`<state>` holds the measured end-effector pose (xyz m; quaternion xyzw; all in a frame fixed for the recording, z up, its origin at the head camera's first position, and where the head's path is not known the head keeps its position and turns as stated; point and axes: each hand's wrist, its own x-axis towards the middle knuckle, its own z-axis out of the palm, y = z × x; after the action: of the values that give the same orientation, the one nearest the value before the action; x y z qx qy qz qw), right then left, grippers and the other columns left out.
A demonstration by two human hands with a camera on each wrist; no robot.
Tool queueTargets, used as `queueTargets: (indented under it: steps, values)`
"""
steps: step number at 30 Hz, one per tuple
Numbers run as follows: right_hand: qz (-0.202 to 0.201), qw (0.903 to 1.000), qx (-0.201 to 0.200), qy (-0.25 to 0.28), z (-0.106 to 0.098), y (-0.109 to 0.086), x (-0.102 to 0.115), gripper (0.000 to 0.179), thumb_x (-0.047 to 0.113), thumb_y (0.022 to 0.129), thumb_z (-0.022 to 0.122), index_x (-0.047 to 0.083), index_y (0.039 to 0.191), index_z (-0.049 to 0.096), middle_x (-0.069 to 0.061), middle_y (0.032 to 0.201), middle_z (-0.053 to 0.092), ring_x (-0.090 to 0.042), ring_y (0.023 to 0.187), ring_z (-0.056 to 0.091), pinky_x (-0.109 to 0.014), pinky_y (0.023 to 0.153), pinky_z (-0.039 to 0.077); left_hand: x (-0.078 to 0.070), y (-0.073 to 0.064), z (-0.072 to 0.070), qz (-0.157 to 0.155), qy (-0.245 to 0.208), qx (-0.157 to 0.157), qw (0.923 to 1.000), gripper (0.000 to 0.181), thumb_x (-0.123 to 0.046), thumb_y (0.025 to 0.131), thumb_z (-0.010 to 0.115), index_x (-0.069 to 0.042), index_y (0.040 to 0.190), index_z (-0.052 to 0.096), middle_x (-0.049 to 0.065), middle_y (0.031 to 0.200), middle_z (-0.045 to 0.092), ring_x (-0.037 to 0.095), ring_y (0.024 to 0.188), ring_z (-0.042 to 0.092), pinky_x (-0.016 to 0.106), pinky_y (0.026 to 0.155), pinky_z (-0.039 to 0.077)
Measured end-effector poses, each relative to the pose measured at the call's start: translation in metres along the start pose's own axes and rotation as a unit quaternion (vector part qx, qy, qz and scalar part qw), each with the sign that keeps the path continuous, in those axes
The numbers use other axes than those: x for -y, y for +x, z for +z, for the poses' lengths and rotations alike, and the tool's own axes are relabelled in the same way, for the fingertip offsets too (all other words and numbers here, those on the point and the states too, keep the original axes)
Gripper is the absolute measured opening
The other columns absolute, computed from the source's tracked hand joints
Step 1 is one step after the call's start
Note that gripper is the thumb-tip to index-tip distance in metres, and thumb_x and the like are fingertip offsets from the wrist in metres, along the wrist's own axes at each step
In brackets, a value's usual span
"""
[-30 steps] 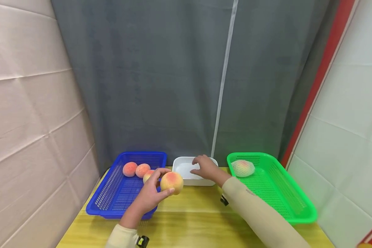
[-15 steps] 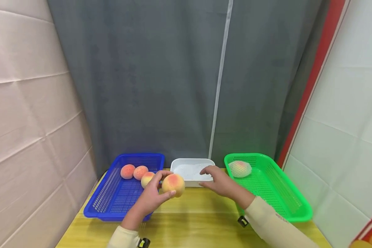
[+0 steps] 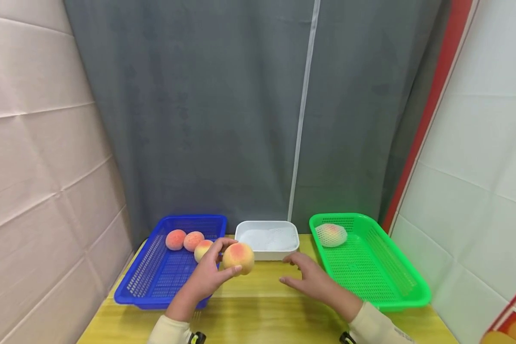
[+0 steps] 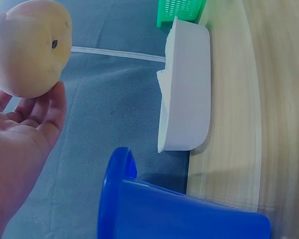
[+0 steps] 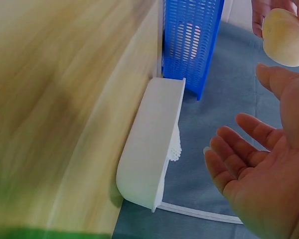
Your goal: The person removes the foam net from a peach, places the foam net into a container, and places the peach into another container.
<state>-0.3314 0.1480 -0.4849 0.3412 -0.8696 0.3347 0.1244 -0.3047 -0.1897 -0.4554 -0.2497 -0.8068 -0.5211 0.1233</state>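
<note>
My left hand [image 3: 208,272] grips a yellow-and-red peach [image 3: 238,258] between thumb and fingers, above the right edge of the blue basket. In the left wrist view the peach [image 4: 32,47] shows a small dark spot at one end. To the right, my right hand [image 3: 311,279] hovers over the table with fingers loosely bent and nothing in them. It is apart from the peach. Behind both hands stands a white tray [image 3: 266,256]; white netting [image 5: 175,144] sticks up past its rim in the right wrist view.
The blue basket [image 3: 133,282] on the left holds several peaches, one partly behind my left hand. A green basket [image 3: 406,267] on the right holds one peach in white foam netting [image 3: 332,235]. A grey curtain [image 3: 198,119] hangs behind the wooden table [image 3: 258,315].
My right hand has drawn back from over the white tray, toward me and to the right. The left hand keeps its hold on the peach nearly in place. The head view has shifted slightly.
</note>
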Motion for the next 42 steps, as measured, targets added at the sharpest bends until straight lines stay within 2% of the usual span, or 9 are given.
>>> queueTargets:
  steps: [6,11,14,20,27,30,36,42]
  values:
    - [0.002,0.9998,0.003,0.017,0.002,-0.003,-0.001,0.042,0.036,0.1,0.085,0.01,0.129,0.068,-0.003,0.123,0.07,-0.035,0.113,0.066,-0.046,0.093,0.059,-0.003,0.0,-0.001,-0.009,0.004,0.007,0.9999,0.057,-0.024,0.096,0.088,-0.017,0.144,0.058,0.001,0.134,0.065,0.021,0.121,0.062,0.044,0.103,0.052]
    - [0.006,0.9994,0.016,0.029,0.003,-0.003,0.0,0.041,0.039,0.101,0.083,0.011,0.128,0.069,-0.005,0.126,0.069,-0.035,0.115,0.065,-0.049,0.094,0.059,-0.009,0.001,-0.011,-0.025,0.02,0.012,0.9994,0.057,-0.024,0.095,0.089,-0.015,0.143,0.058,0.003,0.136,0.066,0.023,0.125,0.062,0.047,0.108,0.053]
    - [0.01,0.9993,0.021,0.03,0.002,-0.003,0.002,0.04,0.04,0.101,0.083,0.012,0.127,0.069,-0.005,0.125,0.069,-0.034,0.116,0.065,-0.05,0.095,0.059,-0.01,0.0,-0.025,-0.035,0.036,0.011,0.9987,0.057,-0.022,0.096,0.088,-0.014,0.143,0.058,0.006,0.137,0.065,0.024,0.124,0.064,0.046,0.108,0.055]
    - [0.025,0.9985,0.03,0.038,-0.001,-0.003,0.007,0.039,0.042,0.101,0.083,0.014,0.125,0.07,-0.006,0.125,0.068,-0.031,0.116,0.063,-0.053,0.096,0.059,-0.006,-0.003,-0.061,-0.062,0.062,0.0,0.9962,0.056,-0.018,0.094,0.089,-0.011,0.14,0.056,0.012,0.135,0.061,0.025,0.115,0.068,0.037,0.094,0.06]
    - [0.03,0.998,0.039,0.038,-0.002,-0.004,0.01,0.039,0.04,0.101,0.083,0.012,0.124,0.07,-0.005,0.124,0.068,-0.029,0.116,0.063,-0.054,0.096,0.059,0.005,-0.003,-0.101,-0.076,0.116,-0.02,0.9901,0.055,-0.018,0.094,0.089,-0.006,0.136,0.056,0.016,0.13,0.062,0.027,0.108,0.069,0.033,0.084,0.059]
    - [0.029,0.9978,0.042,0.042,-0.002,-0.005,0.01,0.038,0.039,0.101,0.083,0.011,0.123,0.07,-0.005,0.124,0.068,-0.03,0.115,0.063,-0.055,0.096,0.059,0.015,0.0,-0.113,-0.081,0.138,-0.03,0.9866,0.054,-0.018,0.094,0.089,-0.002,0.135,0.056,0.018,0.129,0.063,0.031,0.109,0.071,0.033,0.082,0.06]
    - [0.031,0.9976,0.045,0.043,-0.001,-0.006,0.011,0.035,0.039,0.101,0.083,0.013,0.12,0.07,-0.003,0.122,0.067,-0.027,0.114,0.062,-0.049,0.095,0.059,0.027,0.006,-0.135,-0.098,0.167,-0.035,0.9803,0.055,-0.023,0.096,0.088,0.0,0.133,0.054,0.02,0.126,0.064,0.036,0.111,0.069,0.036,0.082,0.059]
    - [0.037,0.9976,0.049,0.031,-0.001,-0.007,0.008,0.036,0.041,0.101,0.083,0.014,0.12,0.07,0.0,0.122,0.066,-0.026,0.116,0.063,-0.046,0.096,0.058,0.042,0.013,-0.151,-0.1,0.196,-0.031,0.975,0.053,-0.023,0.098,0.086,0.003,0.131,0.053,0.019,0.124,0.064,0.033,0.11,0.066,0.035,0.082,0.057]
